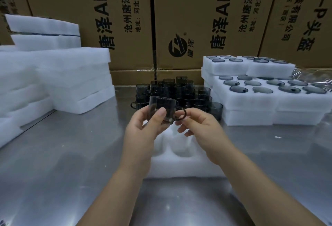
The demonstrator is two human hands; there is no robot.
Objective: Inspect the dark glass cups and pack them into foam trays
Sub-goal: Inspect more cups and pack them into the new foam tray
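A dark glass cup (164, 108) with a ring handle is held upright above the table's middle. My left hand (143, 128) grips its body, thumb across the front. My right hand (199, 126) pinches the handle on the cup's right side. Directly below lies a white foam tray (179, 166) with round pockets, those I can see hold nothing. Behind the held cup stands a cluster of several dark glass cups (172, 91), some stacked.
Filled foam trays (265, 100) with cups in their pockets are stacked at the right. Piles of white foam (68, 76) stand at the left. Cardboard boxes (197, 28) wall off the back. The metal table (71, 153) shines in front.
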